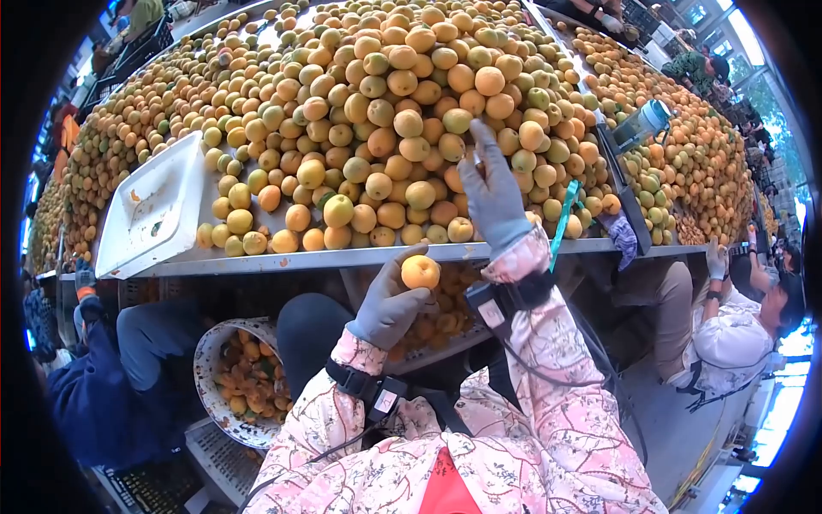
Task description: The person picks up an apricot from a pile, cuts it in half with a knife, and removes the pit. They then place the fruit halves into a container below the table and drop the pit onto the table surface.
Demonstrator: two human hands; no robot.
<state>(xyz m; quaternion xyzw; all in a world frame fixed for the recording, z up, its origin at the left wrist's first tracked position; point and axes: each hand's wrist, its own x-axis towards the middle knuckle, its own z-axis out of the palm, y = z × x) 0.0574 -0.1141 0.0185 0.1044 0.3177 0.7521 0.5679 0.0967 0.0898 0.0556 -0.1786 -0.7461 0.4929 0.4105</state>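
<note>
My left hand (390, 301), in a grey glove, holds a yellow-orange apricot (420, 271) between thumb and fingers, just in front of the table's metal edge (325, 259). Farther right, my right hand (495, 190), also gloved in grey, reaches over the heap of apricots (402, 120) with its fingers apart. Its fingertips are close to or against the fruit, and nothing shows in its grasp. The apricots range from green to orange. A green strap (565, 221) lies right of my right hand, over the table's edge.
A white tray (152, 210) tilts at the table's left. Below the edge stand a white bucket (224, 343) of fruit pieces and a crate of more fruit. A dark divider, a blue bottle (642, 125) and a purple cloth (620, 237) are right. People sit at both sides.
</note>
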